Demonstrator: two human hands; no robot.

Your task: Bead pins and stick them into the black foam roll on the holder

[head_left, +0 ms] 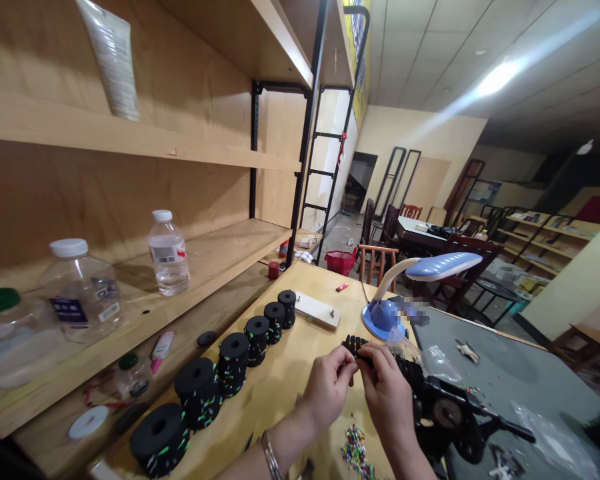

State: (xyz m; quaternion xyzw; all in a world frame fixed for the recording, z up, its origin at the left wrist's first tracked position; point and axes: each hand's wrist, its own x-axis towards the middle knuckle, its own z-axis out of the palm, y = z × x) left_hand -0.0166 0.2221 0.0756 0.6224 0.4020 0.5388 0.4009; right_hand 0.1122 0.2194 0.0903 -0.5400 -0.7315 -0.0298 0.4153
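Note:
Both my hands are closed together over the wooden table. My left hand and my right hand pinch a small black foam roll with coloured bits on it, held between the fingertips. A bracelet sits on my left wrist. A black metal tool or machine lies just right of my right hand. A small heap of coloured beads or pins lies on the table below my hands.
Several black foam rolls studded with coloured pins stand in a row on the left. A blue desk lamp and a wooden block are behind. Water bottle and plastic jars stand on the shelf. Grey mat at right.

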